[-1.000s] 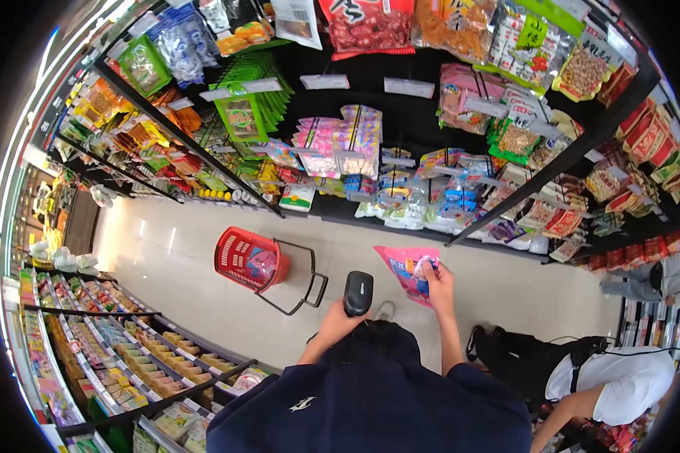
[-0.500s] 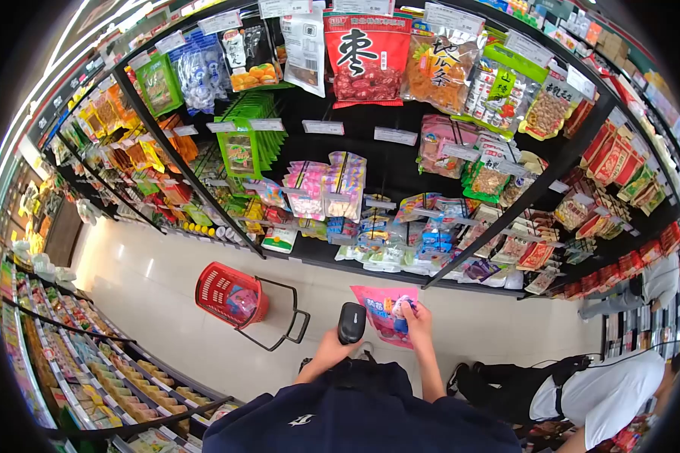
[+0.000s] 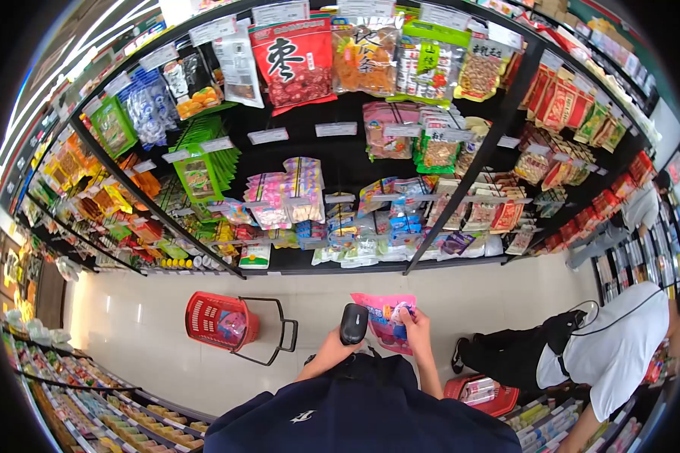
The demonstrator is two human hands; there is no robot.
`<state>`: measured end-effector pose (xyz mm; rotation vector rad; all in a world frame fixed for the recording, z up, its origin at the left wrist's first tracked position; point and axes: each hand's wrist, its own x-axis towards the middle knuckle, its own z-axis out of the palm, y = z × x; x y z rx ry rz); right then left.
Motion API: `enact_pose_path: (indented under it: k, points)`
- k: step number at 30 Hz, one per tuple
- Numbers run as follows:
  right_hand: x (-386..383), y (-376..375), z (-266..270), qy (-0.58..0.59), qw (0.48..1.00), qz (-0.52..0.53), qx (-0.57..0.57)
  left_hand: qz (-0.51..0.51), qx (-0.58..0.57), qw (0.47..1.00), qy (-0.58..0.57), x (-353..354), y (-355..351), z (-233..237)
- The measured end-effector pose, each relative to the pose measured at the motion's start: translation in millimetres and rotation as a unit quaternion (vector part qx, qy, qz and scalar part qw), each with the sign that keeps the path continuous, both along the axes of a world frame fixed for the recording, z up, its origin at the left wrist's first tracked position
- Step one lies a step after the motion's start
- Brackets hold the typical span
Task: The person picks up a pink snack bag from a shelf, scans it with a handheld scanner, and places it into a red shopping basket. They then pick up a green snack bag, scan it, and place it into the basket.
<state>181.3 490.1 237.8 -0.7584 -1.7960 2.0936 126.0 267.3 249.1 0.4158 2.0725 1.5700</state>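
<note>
My left hand is wrapped round a black handheld device, whose rounded end points up and away from me. Just to its right, my right hand grips a pink snack bag by its right side, thumb on the front. The bag's printed face is turned toward me, and its left edge lies close to the device. To the left on the floor is a red basket with its black handle tipped to the right and a pink and blue package inside.
A black rack of hanging snack bags spans the front. Packaged goods line the lower left. At the right a person in a white shirt bends over, beside another red basket. Another person stands farther back.
The view has turned right, so the rack and basket appear farther left. The person in white and a second red basket show more fully. Both hands keep their holds.
</note>
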Motion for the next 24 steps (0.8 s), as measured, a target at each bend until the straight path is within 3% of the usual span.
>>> enact_pose_path:
  k: [10, 17, 24]
  points:
    - [19, 9, 6, 0.032, 0.997, -0.073, 0.024, -0.040, -0.015, 0.999, 0.002, -9, 11, -8]
    - [42, 5, 3, 0.039, 0.988, -0.150, -0.028, -0.086, -0.021, 0.996, -0.004, -9, 21, -13]
    - [61, 0, -6, 0.010, 0.983, -0.182, 0.028, -0.133, -0.011, 0.991, -0.011, -9, 24, -16]
